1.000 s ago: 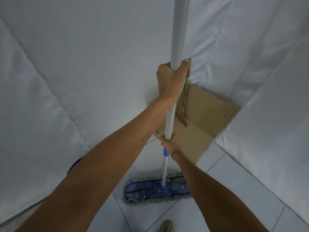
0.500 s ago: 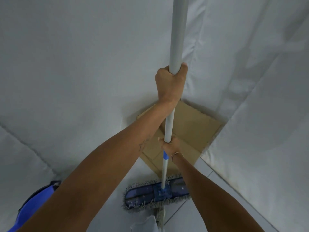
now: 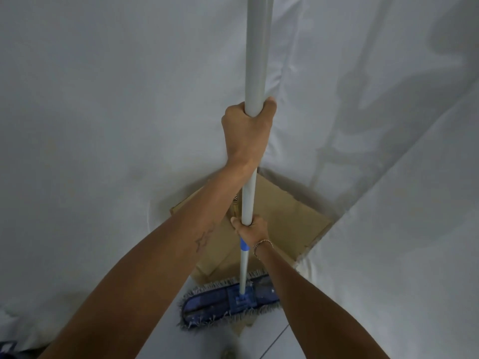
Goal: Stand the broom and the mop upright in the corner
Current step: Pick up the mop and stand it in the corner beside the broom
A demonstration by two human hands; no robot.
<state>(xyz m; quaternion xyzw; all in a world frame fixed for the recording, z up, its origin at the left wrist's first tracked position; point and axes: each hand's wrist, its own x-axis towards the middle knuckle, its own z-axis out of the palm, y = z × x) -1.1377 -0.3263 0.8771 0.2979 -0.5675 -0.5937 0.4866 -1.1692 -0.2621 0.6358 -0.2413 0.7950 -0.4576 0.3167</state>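
Mop head (image 3: 230, 304) on the floor (image 3: 269, 340), near edge, now overlapping the near corner of the cardboard (image 3: 285, 218); 0.5 s ago it sat just short of it. Pole (image 3: 255, 53) close to vertical. Right hand (image 3: 250, 229) wrapped shut low on the pole just above the blue collar (image 3: 244, 245), bracelet (image 3: 263, 243) on the wrist. Left hand (image 3: 247, 130) fisted tight higher up, thumb on the right side. Both grips same as before. Behind the pole, a sliver of the broom (image 3: 235, 203) handle shows between left forearm and pole, over the cardboard; rest hidden. White sheets (image 3: 103, 99) meet at the corner beyond. View has closed in on the corner.
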